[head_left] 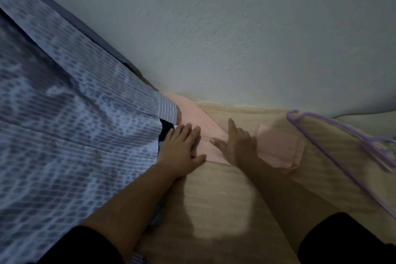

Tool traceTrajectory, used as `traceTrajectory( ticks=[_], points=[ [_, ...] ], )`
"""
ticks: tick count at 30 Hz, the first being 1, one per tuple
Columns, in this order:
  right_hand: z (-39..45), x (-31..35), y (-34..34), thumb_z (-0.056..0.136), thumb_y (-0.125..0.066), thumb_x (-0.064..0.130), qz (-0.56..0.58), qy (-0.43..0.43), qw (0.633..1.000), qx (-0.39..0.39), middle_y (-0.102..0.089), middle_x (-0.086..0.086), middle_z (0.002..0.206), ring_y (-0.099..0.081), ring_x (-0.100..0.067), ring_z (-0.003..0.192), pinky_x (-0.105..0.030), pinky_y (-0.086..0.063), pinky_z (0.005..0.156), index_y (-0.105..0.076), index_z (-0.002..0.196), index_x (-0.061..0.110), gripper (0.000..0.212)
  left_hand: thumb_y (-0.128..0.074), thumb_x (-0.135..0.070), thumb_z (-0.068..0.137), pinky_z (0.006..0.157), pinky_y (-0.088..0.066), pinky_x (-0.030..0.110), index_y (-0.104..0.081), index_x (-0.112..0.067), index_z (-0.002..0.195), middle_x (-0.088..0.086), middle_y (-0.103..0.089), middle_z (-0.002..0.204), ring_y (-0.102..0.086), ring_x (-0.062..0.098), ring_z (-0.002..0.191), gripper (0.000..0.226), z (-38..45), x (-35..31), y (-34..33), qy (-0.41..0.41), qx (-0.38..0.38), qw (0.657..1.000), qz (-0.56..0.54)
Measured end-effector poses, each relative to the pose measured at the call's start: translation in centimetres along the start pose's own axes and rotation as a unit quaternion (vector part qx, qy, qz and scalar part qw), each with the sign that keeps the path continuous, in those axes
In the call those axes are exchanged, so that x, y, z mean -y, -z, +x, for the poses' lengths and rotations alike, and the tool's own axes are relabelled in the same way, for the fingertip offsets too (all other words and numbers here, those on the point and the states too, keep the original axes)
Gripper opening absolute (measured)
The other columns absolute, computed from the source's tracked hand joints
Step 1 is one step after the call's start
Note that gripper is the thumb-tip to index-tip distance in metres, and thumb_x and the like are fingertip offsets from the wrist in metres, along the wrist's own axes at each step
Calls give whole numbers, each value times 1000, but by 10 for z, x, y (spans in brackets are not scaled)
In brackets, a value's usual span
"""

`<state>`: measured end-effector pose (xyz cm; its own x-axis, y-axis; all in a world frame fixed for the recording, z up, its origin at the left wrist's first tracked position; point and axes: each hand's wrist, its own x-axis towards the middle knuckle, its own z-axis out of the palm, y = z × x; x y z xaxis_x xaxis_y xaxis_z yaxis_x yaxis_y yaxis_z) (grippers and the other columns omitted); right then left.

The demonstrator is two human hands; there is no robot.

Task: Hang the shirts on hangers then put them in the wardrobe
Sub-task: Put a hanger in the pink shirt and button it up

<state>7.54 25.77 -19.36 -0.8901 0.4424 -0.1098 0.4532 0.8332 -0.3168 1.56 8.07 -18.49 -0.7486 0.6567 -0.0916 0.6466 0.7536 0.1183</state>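
A pink shirt (276,146) lies folded on a beige blanket (225,199), close to the wall (235,28). Part of it runs back toward the wall between the two hands; another folded part lies right of the right hand.

The left hand (182,150) rests flat on the shirt's left edge, fingers straight and together, gripping nothing. It also covers a dark cloth (166,129) that peeks out just left of the shirt. The right hand (237,146) presses on the shirt's middle with fingers spread and thumb out, holding nothing.

Left of the shirt a large blue patterned cloth (64,124) overlaps the dark cloth and reaches the shirt's far corner. Right of the shirt, purple hangers (342,148) lie on the blanket, apart from it, hook toward the wall.
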Motion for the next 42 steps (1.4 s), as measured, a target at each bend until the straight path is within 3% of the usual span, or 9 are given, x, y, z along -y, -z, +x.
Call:
traceTrajectory(
  ticks=[3, 7, 19, 26, 28, 31, 34, 39, 42],
  points=[
    [-14, -13, 4, 84, -40, 70, -38, 19, 998, -35, -52, -12, 127, -47, -30, 116, -39, -33, 97, -22, 148, 33, 76, -40, -66, 89, 117, 9, 41, 5, -28, 154, 1, 8, 162, 10, 21, 148, 87, -2, -6, 2, -4, 9, 1000, 9],
    [-42, -46, 20, 84, -35, 73, -56, -17, 998, -18, -47, -12, 124, -42, -32, 117, -42, -31, 99, -19, 144, 49, 66, -39, -69, 88, 117, 11, 43, 6, -27, 153, 2, 11, 162, 13, 22, 148, 89, -12, -23, 11, -2, 10, 1000, 29],
    [-164, -169, 78, 81, -27, 76, -208, -132, 968, -50, -46, -12, 128, -41, -32, 119, -51, -24, 105, -33, 142, 44, 68, -39, -73, 85, 119, 8, 47, 12, -28, 151, 5, 13, 160, 16, 26, 146, 94, -56, -89, 20, -55, 42, 997, 24],
    [-139, -135, 65, 81, -27, 76, -169, -55, 984, -17, -36, -3, 144, -27, -26, 135, -51, -10, 110, -25, 145, 36, 76, -42, -73, 85, 117, 9, 51, 8, -27, 152, 5, 9, 161, 13, 35, 146, 95, -59, -88, 19, -33, 46, 998, 37],
    [-122, -120, 57, 81, -23, 76, -178, -25, 984, 0, -39, -2, 142, -31, -24, 133, -51, -13, 110, -22, 147, 32, 79, -43, -70, 86, 118, 8, 52, 8, -29, 152, 5, 9, 161, 13, 36, 146, 94, -56, -83, 20, -28, 42, 998, 41],
    [-96, -93, 45, 85, -44, 67, -70, 11, 996, 59, -36, -3, 148, -32, -23, 135, -48, -16, 112, -15, 150, 27, 81, -43, -67, 87, 118, 7, 53, 8, -28, 152, 5, 11, 161, 11, 34, 147, 91, -52, -73, 19, -29, 43, 998, 44],
    [-86, -65, 33, 84, -56, 57, 18, 67, 997, 39, -43, -6, 143, -44, -27, 126, -41, -32, 106, -12, 151, 29, 85, -43, -66, 87, 118, 7, 48, 5, -31, 153, 6, 12, 161, 10, 31, 147, 88, -48, -56, 13, -38, 39, 998, 39],
    [-80, -42, 28, 98, -44, 31, -59, 97, 992, 52, -55, -7, 125, -54, -22, 111, -33, -33, 92, -17, 147, 44, 57, -44, -64, 89, 110, 14, 37, 6, -33, 153, 2, 18, 160, 15, 25, 147, 87, -51, -41, 12, -57, 30, 998, 27],
    [-90, -55, 31, 101, -35, 31, -96, 95, 991, 18, -58, -3, 120, -57, -21, 108, -32, -35, 89, -24, 145, 43, 47, -41, -69, 87, 109, 16, 36, 8, -34, 152, 2, 17, 160, 15, 24, 147, 88, -52, -43, 13, -67, 22, 997, 32]
  ],
)
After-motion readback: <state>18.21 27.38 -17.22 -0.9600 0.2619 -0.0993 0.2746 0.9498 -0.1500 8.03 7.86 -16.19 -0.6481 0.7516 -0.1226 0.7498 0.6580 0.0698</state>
